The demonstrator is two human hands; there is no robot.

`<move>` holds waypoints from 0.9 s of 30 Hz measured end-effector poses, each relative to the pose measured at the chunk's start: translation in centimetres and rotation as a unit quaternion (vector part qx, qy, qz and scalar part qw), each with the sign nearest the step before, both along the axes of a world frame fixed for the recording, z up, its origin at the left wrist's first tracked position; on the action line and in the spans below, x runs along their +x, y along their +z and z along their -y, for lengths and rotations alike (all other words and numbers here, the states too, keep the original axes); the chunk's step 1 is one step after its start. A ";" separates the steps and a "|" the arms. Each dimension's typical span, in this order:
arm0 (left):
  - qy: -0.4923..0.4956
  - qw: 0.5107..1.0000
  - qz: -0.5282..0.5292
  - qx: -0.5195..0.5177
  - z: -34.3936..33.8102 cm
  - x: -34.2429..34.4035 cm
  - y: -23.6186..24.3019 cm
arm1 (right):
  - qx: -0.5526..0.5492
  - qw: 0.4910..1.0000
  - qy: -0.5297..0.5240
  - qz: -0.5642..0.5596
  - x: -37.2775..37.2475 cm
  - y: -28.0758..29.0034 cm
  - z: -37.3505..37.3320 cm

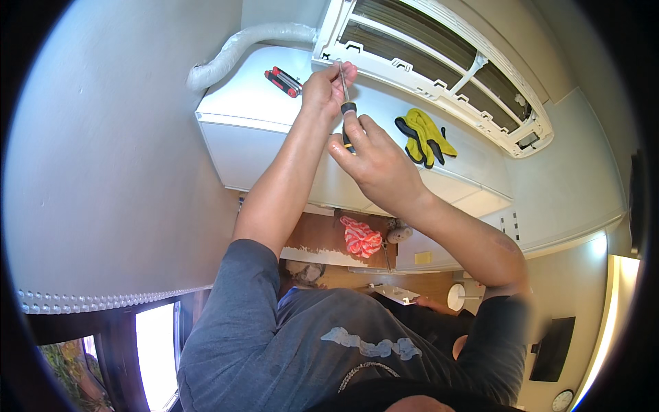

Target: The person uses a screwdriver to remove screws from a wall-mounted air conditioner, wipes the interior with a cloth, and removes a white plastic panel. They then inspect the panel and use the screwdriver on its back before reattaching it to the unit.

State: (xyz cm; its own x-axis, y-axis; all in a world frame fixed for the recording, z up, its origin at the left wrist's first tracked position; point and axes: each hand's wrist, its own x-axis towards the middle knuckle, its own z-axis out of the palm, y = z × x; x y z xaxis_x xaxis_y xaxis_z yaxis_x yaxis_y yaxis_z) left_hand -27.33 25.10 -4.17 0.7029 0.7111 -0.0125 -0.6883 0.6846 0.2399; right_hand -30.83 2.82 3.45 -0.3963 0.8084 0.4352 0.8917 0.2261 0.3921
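My right hand is wrapped round the dark, yellow-trimmed handle of a screwdriver. Its metal shaft points up to the lower left corner of a wall-mounted air conditioner with its front cover off and its fins exposed. Fingers of my left hand close round the shaft near the tip. Whether a screw sits at the tip is hidden by those fingers. Left of that hand, a red and black folding hex key set lies on a white cabinet top. Yellow and black work gloves rest to the right.
A white wrapped pipe runs from the unit's left end along the wall. Below the cabinet, a red and white cloth lies on a brown surface. Another person in dark clothing is partly visible below, behind my body.
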 end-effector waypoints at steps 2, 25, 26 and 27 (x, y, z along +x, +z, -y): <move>-0.008 1.000 -0.006 0.010 0.0 -0.3 0.4 | -0.008 1.000 -0.010 0.017 -0.2 0.1 -0.2; -0.181 0.951 -0.108 0.226 2.5 -9.1 0.5 | -0.107 0.436 0.027 -0.893 -2.7 -3.2 -2.5; -0.183 0.955 -0.085 0.215 2.6 -9.4 0.3 | -0.111 0.406 0.044 -0.906 -2.6 -3.3 -2.6; -0.201 0.956 -0.076 0.199 2.6 -9.7 0.2 | -0.122 0.289 0.116 -0.942 -2.4 -3.3 -2.7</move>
